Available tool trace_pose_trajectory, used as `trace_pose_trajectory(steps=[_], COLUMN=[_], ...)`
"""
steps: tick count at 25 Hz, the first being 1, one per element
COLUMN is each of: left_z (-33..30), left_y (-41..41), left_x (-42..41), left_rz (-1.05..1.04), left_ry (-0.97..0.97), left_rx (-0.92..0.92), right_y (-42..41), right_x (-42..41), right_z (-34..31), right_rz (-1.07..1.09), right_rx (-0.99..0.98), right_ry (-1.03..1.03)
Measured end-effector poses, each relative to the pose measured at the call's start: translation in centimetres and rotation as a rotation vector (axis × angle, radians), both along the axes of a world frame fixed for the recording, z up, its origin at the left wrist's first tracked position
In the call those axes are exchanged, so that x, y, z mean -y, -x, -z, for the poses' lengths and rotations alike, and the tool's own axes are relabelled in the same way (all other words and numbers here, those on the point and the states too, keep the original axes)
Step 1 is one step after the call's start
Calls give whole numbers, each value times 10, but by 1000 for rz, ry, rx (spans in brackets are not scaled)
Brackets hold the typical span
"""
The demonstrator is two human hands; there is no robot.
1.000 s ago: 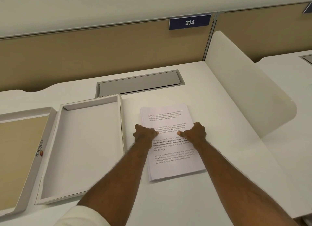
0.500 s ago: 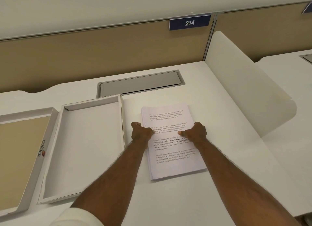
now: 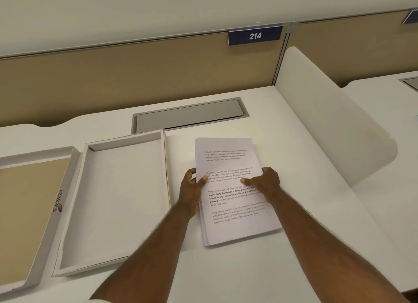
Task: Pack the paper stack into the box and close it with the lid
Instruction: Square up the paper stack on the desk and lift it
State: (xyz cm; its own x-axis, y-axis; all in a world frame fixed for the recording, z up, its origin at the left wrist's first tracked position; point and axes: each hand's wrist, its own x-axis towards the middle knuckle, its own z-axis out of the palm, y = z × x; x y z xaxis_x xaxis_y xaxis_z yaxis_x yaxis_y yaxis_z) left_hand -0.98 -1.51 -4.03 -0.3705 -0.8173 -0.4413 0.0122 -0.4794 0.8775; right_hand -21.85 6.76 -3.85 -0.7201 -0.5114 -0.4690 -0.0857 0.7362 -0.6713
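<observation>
Both hands have a grip on the paper stack (image 3: pixel 235 189) from its two long edges. On my view the left hand (image 3: pixel 192 189) wraps the stack's left edge, thumb lying on the top sheet and the fingers curled at the edge; I cannot tell how far under they reach. The right hand (image 3: pixel 264 181) clasps the right edge the same way, thumb pointing inward across the printed text. Neither hand is spread wide — each is closed around the paper.

I see the stack on the white table (image 3: pixel 316 246), slightly skewed, its sheets fanned a little at the near and left edges. Whether it is lifted off the surface I cannot tell.

Just beside the left hand lies the open box (image 3: pixel 117 201), shallow and white inside, its right wall near the stack but not touching it. Further left, touching or nearly touching the box, the lid (image 3: pixel 57 203) rests upside down — tan inside, with a logo on its wall.

Behind these a grey hatch (image 3: pixel 190 115) is set into the table, and a sign (image 3: pixel 255 35) reading 214 hangs on the tan partition (image 3: pixel 113 76).
</observation>
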Motion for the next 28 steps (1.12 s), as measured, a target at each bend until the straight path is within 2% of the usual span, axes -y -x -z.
trace_pose_trajectory(steps=[3, 6, 8, 12, 16, 19, 28], left_z=[0, -7, -18, -51, -79, -83, -77], left_y=[-5, -8, -8, -4, -3, -6, -18], left_x=[-5, -9, -11, -10, -11, -15, -27], left_rz=[-9, -8, -15, -21, 0, 1, -17], left_ry=[15, 39, 71, 202, 423, 501, 448], left_rx=[-139, -254, -308, -345, -308, -276, -261], right_y=[7, 14, 18, 17, 6, -4, -33], right_x=[-8, -16, -20, -23, -26, -30, -38], right_z=[-4, -16, -27, -55, -78, -78, -71], right_rz=[-21, -132, -163, -110, -106, -89, -69], right_rx=[126, 422, 470, 231, 14, -29, -50], right_ry=[145, 365, 455, 605, 791, 835, 893])
